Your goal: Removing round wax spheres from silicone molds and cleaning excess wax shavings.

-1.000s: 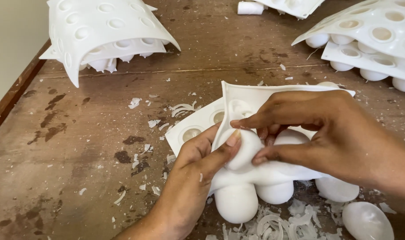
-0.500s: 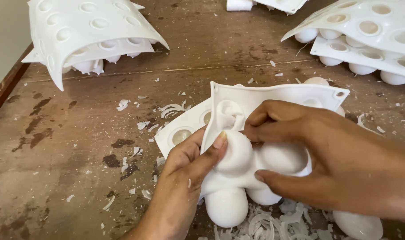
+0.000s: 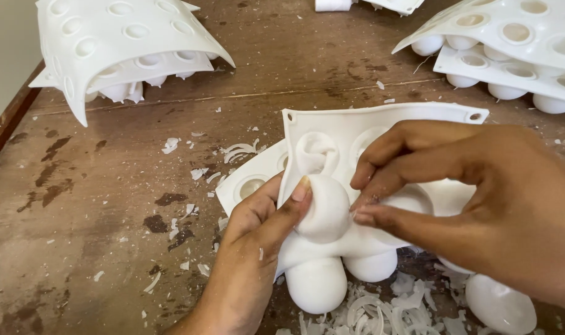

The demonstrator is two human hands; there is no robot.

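1. A white rubbery mould sheet (image 3: 381, 133), folded back on itself, lies on the wooden table (image 3: 108, 205) just below the middle of the view, between the two hands.
2. The left hand (image 3: 257, 248) comes in from 6 o'clock; its thumb presses on a round white cup (image 3: 322, 208) of the sheet, and its fingers curl around the sheet's left edge, gripping it.
3. The right hand (image 3: 481, 198) enters from 3 o'clock, and its fingertips pinch the same cup from the right, touching it.
4. Two more round cups (image 3: 316, 285) bulge out under the sheet at 6 o'clock, resting among white shavings (image 3: 381, 310).
5. A second flat sheet (image 3: 251, 180) pokes out from beneath, at 9 o'clock from the pinched cup.
6. The right hand covers most of the sheet's right half, so the cups there are hidden.
7. A curved mould (image 3: 121, 43) at 11 o'clock and stacked moulds (image 3: 512, 43) at 1 o'clock are both cut off by the frame.
8. Whether the cups hold anything cannot be made out.
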